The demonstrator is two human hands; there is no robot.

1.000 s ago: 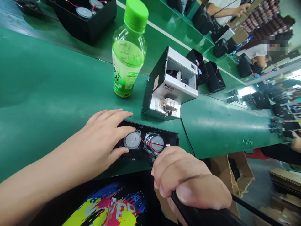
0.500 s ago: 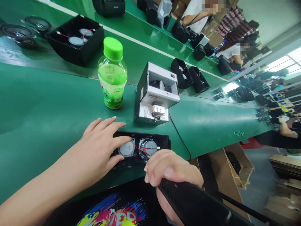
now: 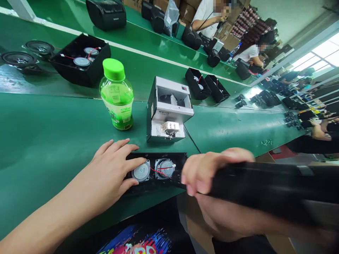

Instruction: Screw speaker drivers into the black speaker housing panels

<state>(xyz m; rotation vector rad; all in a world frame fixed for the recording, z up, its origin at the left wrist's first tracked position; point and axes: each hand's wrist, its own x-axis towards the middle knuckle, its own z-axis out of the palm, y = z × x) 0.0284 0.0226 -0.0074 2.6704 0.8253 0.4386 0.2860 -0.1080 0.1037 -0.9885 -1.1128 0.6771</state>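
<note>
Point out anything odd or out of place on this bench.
Only the green drink bottle stands out: it sits upright and capped among the electronics, beside the white machine. Nothing looks spilled or damaged.

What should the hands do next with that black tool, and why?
Probably swing the tool tip back down to the speaker box. The right hand grips it lying level, off the box, while the left hand presses the box flat on the table.
</note>
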